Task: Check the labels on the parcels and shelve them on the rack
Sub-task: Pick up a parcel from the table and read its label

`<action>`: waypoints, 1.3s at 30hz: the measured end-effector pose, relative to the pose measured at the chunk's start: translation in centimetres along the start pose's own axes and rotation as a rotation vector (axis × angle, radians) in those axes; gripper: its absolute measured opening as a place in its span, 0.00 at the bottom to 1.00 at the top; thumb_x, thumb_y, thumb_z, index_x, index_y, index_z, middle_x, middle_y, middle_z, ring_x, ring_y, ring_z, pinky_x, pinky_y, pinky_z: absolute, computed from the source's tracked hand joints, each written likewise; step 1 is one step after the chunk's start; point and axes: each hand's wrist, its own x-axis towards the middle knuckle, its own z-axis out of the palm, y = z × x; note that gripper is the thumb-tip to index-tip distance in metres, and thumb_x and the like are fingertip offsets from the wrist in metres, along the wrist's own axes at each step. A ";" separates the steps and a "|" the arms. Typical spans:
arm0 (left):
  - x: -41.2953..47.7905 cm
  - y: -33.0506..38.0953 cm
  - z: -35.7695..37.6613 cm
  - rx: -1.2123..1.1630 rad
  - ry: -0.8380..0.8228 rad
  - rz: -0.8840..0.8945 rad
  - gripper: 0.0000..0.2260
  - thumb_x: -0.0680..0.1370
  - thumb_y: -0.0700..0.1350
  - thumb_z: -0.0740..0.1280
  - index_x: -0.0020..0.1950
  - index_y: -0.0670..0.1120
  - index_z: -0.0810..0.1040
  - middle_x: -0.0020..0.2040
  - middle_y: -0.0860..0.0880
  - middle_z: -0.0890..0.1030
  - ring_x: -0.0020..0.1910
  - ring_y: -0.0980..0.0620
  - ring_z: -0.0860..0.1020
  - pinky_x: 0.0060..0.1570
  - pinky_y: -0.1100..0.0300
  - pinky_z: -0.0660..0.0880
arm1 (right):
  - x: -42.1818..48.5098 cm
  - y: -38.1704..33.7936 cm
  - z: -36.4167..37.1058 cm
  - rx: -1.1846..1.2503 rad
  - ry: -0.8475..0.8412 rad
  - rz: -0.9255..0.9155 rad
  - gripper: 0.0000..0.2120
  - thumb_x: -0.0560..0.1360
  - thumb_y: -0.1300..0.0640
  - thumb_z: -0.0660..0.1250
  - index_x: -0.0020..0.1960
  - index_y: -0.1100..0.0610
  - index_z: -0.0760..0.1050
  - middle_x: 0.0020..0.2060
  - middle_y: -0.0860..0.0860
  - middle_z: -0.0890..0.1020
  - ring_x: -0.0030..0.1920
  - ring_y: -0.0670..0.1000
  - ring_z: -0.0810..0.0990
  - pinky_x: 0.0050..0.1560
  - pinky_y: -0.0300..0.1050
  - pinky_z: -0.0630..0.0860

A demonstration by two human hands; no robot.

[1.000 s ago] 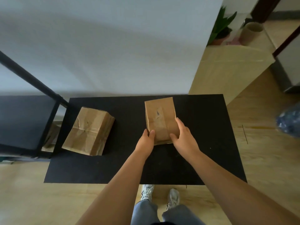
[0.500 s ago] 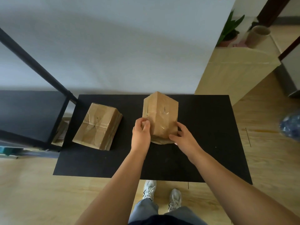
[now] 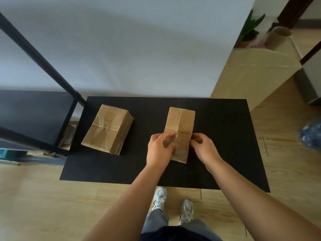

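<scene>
The parcel point(image 3: 179, 133) I am checking lies flat on the black bench point(image 3: 225, 136), a little right of the bench's middle. Its long axis runs from the near edge toward the far edge, tipped slightly so the far end leans right. A taped seam runs down its length and a crease crosses it. I see no printed label on the face turned up, so I judge the label sits on another face, or is too faint to tell from here.

My 2 hands flank its near half. My left hand point(image 3: 159, 150) is closed on the left long edge, thumb and fingertips over the top face by the tape. My right hand point(image 3: 203, 148) pinches the right long edge, fingers curled on it. So the parcel reaches away from me, between my hands, with neither hand clearly nearer.

A 2nd parcel point(image 3: 108, 128) lies well apart, toward the bench's left edge, untouched.

The rack point(image 3: 40, 58) stands beyond that left edge, its dark shelf point(image 3: 31, 110) level with the far-left corner. Shelving will probably mean carrying the parcel leftward, past the 2nd one.
</scene>
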 end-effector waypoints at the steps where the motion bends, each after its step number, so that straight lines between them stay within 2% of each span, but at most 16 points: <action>1: 0.1 -0.1 0.0 -0.020 0.012 0.000 0.19 0.82 0.43 0.66 0.72 0.57 0.74 0.69 0.51 0.70 0.60 0.54 0.74 0.46 0.68 0.74 | -0.2 -0.2 -0.3 -0.001 0.047 -0.040 0.19 0.81 0.54 0.64 0.71 0.53 0.72 0.63 0.51 0.79 0.61 0.51 0.78 0.57 0.46 0.76; 3: 0.3 -0.4 -0.2 -0.101 0.056 -0.044 0.23 0.83 0.42 0.64 0.76 0.57 0.68 0.66 0.52 0.71 0.55 0.57 0.74 0.41 0.69 0.72 | -0.8 -0.4 -0.5 -0.048 0.104 -0.138 0.18 0.81 0.53 0.64 0.70 0.53 0.73 0.58 0.49 0.79 0.54 0.47 0.78 0.49 0.40 0.74; 5: 0.5 -0.8 -0.5 -0.160 0.101 -0.106 0.26 0.83 0.43 0.64 0.79 0.57 0.64 0.64 0.52 0.73 0.55 0.55 0.76 0.44 0.65 0.74 | -1.5 -0.1 -0.3 -0.135 0.143 -0.231 0.19 0.80 0.53 0.67 0.70 0.53 0.73 0.54 0.49 0.80 0.50 0.46 0.78 0.43 0.35 0.72; 7: 0.6 -1.3 -0.7 -0.153 0.093 -0.148 0.23 0.83 0.43 0.63 0.78 0.54 0.66 0.65 0.48 0.77 0.54 0.54 0.79 0.44 0.63 0.76 | -1.9 0.2 0.1 -0.236 0.160 -0.280 0.21 0.78 0.53 0.68 0.71 0.52 0.72 0.56 0.50 0.79 0.48 0.44 0.78 0.42 0.33 0.72; 9: 0.8 -1.4 -0.7 -0.171 0.042 -0.181 0.19 0.84 0.42 0.62 0.75 0.50 0.71 0.63 0.47 0.79 0.49 0.56 0.78 0.44 0.64 0.76 | -2.2 0.4 0.6 -0.288 0.155 -0.285 0.23 0.78 0.53 0.69 0.72 0.51 0.70 0.59 0.51 0.78 0.49 0.44 0.78 0.42 0.33 0.72; 11: 0.8 -1.3 -0.7 -0.260 0.000 -0.233 0.16 0.85 0.41 0.60 0.72 0.48 0.76 0.59 0.48 0.81 0.49 0.55 0.79 0.48 0.60 0.79 | -2.3 0.2 0.9 -0.292 0.163 -0.273 0.23 0.79 0.54 0.68 0.73 0.51 0.69 0.61 0.51 0.78 0.51 0.45 0.79 0.40 0.33 0.71; 14: 0.9 -0.8 -0.5 -0.356 -0.021 -0.263 0.15 0.84 0.40 0.60 0.68 0.47 0.79 0.57 0.48 0.83 0.54 0.51 0.81 0.56 0.55 0.80 | -2.4 0.0 0.8 -0.291 0.202 -0.249 0.23 0.80 0.55 0.67 0.74 0.51 0.68 0.62 0.52 0.78 0.50 0.45 0.77 0.43 0.34 0.73; 17: 1.0 -0.4 -0.2 -0.316 0.013 -0.207 0.14 0.84 0.40 0.62 0.66 0.49 0.81 0.61 0.47 0.83 0.58 0.49 0.82 0.57 0.53 0.81 | -2.3 0.3 0.5 -0.284 0.190 -0.265 0.22 0.80 0.55 0.67 0.73 0.52 0.70 0.64 0.53 0.78 0.55 0.48 0.79 0.47 0.36 0.74; 20: 1.0 0.3 -0.1 -0.255 0.050 -0.125 0.14 0.83 0.42 0.63 0.66 0.49 0.82 0.64 0.48 0.82 0.59 0.50 0.80 0.45 0.63 0.78 | -2.0 0.5 0.2 -0.188 0.109 -0.249 0.26 0.77 0.47 0.70 0.72 0.52 0.70 0.65 0.52 0.77 0.61 0.51 0.78 0.55 0.42 0.77; 22: 1.1 0.6 -0.1 -0.194 0.048 -0.069 0.14 0.83 0.43 0.65 0.66 0.50 0.82 0.65 0.47 0.81 0.60 0.49 0.79 0.43 0.67 0.74 | -1.7 0.6 0.1 -0.089 0.038 -0.209 0.32 0.73 0.41 0.72 0.73 0.52 0.68 0.67 0.52 0.75 0.63 0.51 0.77 0.57 0.45 0.77; 25: 1.5 1.4 0.0 -0.018 -0.031 0.015 0.15 0.83 0.41 0.64 0.67 0.52 0.82 0.69 0.48 0.78 0.65 0.47 0.77 0.39 0.73 0.71 | -1.4 0.5 0.3 0.019 -0.032 -0.111 0.40 0.68 0.39 0.75 0.74 0.50 0.62 0.69 0.52 0.72 0.62 0.51 0.76 0.57 0.44 0.75; 27: 2.1 1.5 0.1 0.050 -0.036 0.043 0.16 0.83 0.39 0.63 0.67 0.52 0.82 0.68 0.48 0.78 0.65 0.48 0.77 0.36 0.73 0.69 | -1.3 0.5 0.3 0.072 -0.047 -0.071 0.41 0.69 0.41 0.76 0.75 0.50 0.61 0.70 0.52 0.72 0.60 0.49 0.74 0.53 0.41 0.72; 29: 2.4 1.3 0.0 0.066 0.035 0.012 0.17 0.82 0.37 0.63 0.68 0.51 0.81 0.67 0.49 0.79 0.63 0.50 0.78 0.38 0.72 0.70 | -1.3 0.3 0.1 0.116 -0.069 -0.053 0.41 0.70 0.43 0.76 0.76 0.51 0.60 0.70 0.52 0.71 0.61 0.50 0.74 0.53 0.40 0.71; 32: 2.8 0.1 -0.3 0.062 0.125 -0.063 0.20 0.81 0.40 0.66 0.73 0.50 0.76 0.69 0.47 0.77 0.64 0.49 0.78 0.51 0.63 0.77 | -1.2 0.3 -0.2 0.145 -0.105 -0.021 0.39 0.73 0.44 0.73 0.77 0.50 0.60 0.71 0.51 0.71 0.68 0.53 0.73 0.58 0.44 0.69; 36: 2.6 -0.9 -0.7 -0.013 0.001 -0.243 0.29 0.81 0.47 0.68 0.81 0.49 0.63 0.77 0.46 0.69 0.71 0.45 0.74 0.44 0.65 0.73 | -0.5 0.7 -0.9 0.109 -0.141 0.072 0.36 0.75 0.43 0.69 0.78 0.50 0.60 0.71 0.51 0.72 0.70 0.55 0.72 0.59 0.46 0.68; 39: 2.3 -1.6 -0.8 -0.105 -0.086 -0.264 0.28 0.82 0.48 0.66 0.80 0.47 0.64 0.75 0.46 0.72 0.70 0.46 0.74 0.46 0.65 0.73 | -0.4 1.5 -1.0 0.085 -0.187 0.119 0.30 0.78 0.48 0.66 0.78 0.51 0.63 0.71 0.52 0.73 0.69 0.54 0.73 0.62 0.46 0.69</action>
